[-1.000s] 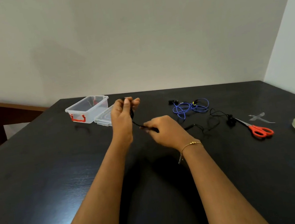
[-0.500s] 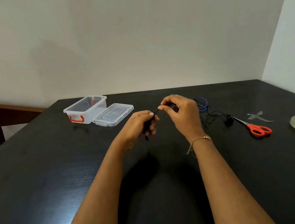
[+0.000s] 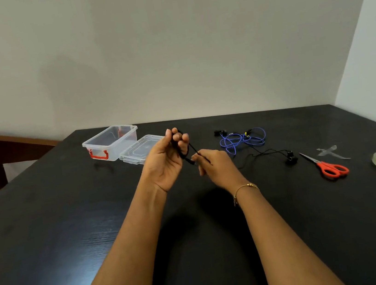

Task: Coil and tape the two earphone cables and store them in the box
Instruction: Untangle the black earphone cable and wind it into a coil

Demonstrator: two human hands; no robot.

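Above the black table (image 3: 50,234), beside the open clear box (image 3: 109,142), the left hand (image 3: 166,159) grips coiled black earphone cable (image 3: 181,153) in curled fingers (image 3: 176,136), the right hand (image 3: 216,165) pinching its loose run; blue earphone cable (image 3: 242,139) lies tangled behind.

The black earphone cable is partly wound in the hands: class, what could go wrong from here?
1. The left hand grips only a few loops of the black earphone cable; loosening might let them spring apart.
2. Its free end trails past the blue earphone cable, so pulling with the right hand could snag both.
3. The cut tape pieces lie far right, so reaching them one-handed may loosen the coil.
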